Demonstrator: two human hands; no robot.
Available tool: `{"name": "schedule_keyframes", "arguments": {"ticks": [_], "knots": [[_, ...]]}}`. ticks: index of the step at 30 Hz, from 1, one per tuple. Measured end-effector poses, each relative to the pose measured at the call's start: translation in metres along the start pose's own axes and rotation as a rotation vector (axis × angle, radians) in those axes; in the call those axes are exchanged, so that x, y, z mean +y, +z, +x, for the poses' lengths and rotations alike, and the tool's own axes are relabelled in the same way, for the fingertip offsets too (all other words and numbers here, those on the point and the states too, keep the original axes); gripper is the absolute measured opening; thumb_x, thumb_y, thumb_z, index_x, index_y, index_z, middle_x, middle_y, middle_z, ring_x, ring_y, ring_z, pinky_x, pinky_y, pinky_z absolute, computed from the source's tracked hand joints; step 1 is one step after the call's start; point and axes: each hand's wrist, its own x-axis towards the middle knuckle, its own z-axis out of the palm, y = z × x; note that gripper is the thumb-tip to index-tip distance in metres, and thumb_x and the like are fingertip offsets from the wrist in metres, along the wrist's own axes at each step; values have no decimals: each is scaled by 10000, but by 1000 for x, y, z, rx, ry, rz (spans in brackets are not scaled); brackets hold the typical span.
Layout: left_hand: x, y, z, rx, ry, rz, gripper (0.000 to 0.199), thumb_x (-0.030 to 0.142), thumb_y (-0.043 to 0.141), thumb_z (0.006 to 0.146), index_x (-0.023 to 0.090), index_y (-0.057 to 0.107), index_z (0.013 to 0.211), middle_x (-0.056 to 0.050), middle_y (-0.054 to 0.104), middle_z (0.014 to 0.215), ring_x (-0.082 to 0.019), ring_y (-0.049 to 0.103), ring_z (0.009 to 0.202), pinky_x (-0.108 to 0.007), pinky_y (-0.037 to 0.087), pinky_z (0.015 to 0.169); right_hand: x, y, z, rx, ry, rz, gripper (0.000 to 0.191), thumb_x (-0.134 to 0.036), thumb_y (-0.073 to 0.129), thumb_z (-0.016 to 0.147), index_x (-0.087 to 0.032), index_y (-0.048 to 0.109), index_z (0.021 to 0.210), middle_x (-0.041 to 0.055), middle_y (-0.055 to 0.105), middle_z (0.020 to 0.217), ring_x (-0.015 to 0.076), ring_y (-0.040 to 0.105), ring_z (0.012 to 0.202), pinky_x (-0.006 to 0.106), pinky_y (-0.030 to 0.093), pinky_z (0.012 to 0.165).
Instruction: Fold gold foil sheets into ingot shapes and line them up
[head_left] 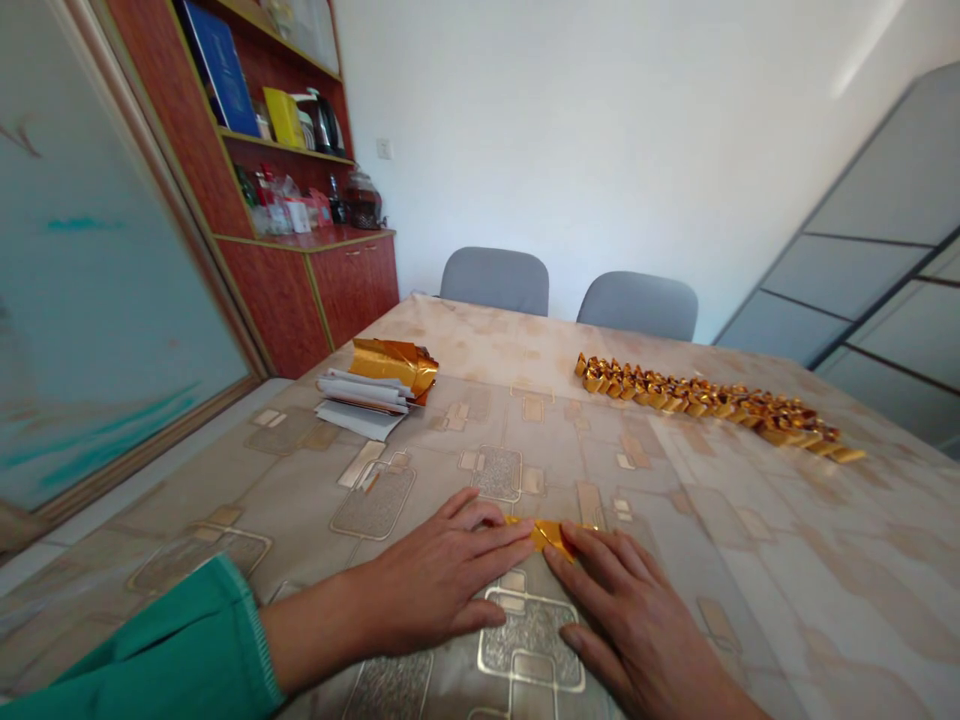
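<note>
A small piece of gold foil paper [551, 537] lies on the table, partly covered by fingers. From the left, my left hand [450, 565] rests its outstretched fingers on the foil's edge, thumb apart. On the other side, my right hand [630, 600] presses the foil with extended fingertips, its thumb also spread away. Both hands lie fairly flat, not wrapped around anything. Farther off at the left sits a curled stack of gold foil sheets [390, 365] beside white-backed sheets [364, 395]. Rows of folded gold foil pieces [697, 398] stand close together at the right.
A patterned cloth covers the table [480, 405]. Two grey chairs [495, 278] stand at its far side against the white wall. To the left are a red-brown cabinet [352, 285] with bottles and a kettle [324, 122], and a frosted glass door [97, 280].
</note>
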Motion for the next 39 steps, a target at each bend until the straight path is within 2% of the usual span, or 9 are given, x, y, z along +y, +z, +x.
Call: {"name": "schedule_keyframes", "arguments": {"ticks": [4, 13, 16, 19, 25, 34, 39], "knots": [[5, 2, -4, -11, -42, 24, 639, 479, 528, 957, 226, 322, 1506, -69, 482, 1493, -260, 418, 1359, -524, 128, 1190, 0, 1, 0, 17, -19, -23, 514, -399, 577, 935, -248, 501, 1420, 112, 564, 1398, 295, 535, 1200, 491, 456, 994], [0, 1, -12, -46, -48, 19, 568, 402, 504, 986, 228, 333, 1499, -59, 439, 1526, -231, 388, 1407, -492, 129, 1206, 1, 2, -2, 51, -48, -76, 489, -433, 566, 933, -248, 533, 1384, 105, 598, 1358, 290, 562, 1147, 477, 441, 960], [-1, 2, -14, -23, -53, 19, 531, 385, 500, 990, 225, 372, 1480, -66, 452, 1515, -235, 397, 1404, -494, 158, 1201, 1, 5, -1, 99, -61, -87, 539, -447, 555, 938, -222, 487, 1422, 109, 608, 1341, 290, 558, 1133, 479, 416, 966], [0, 3, -14, 15, -48, 25, 532, 373, 518, 980, 230, 383, 1475, -82, 454, 1512, -240, 398, 1405, -489, 193, 1193, -1, 8, 5, 143, -20, -64, 636, -493, 552, 934, -174, 417, 1468, 122, 626, 1291, 291, 557, 1082, 479, 408, 956], [2, 5, -15, 22, -57, 49, 509, 339, 532, 976, 225, 410, 1457, -78, 479, 1494, -246, 420, 1391, -493, 233, 1182, -11, 7, 17, 118, 104, 15, 563, -575, 566, 899, -229, 557, 1344, 86, 642, 1119, 279, 544, 971, 477, 424, 910], [9, 10, -15, 128, -81, 89, 459, 323, 550, 959, 207, 481, 1397, -101, 552, 1428, -255, 463, 1347, -508, 264, 1165, -9, 4, 19, 92, 94, 51, 523, -485, 566, 928, -201, 547, 1368, 105, 633, 1109, 273, 550, 980, 463, 479, 889], [13, 7, 0, 87, -87, 82, 420, 400, 570, 942, 184, 541, 1301, -104, 620, 1292, -251, 537, 1212, -472, 288, 1148, -8, -1, 12, 71, 32, 83, 547, -444, 547, 949, -189, 488, 1430, 127, 616, 1241, 277, 547, 1069, 449, 493, 941]]}}
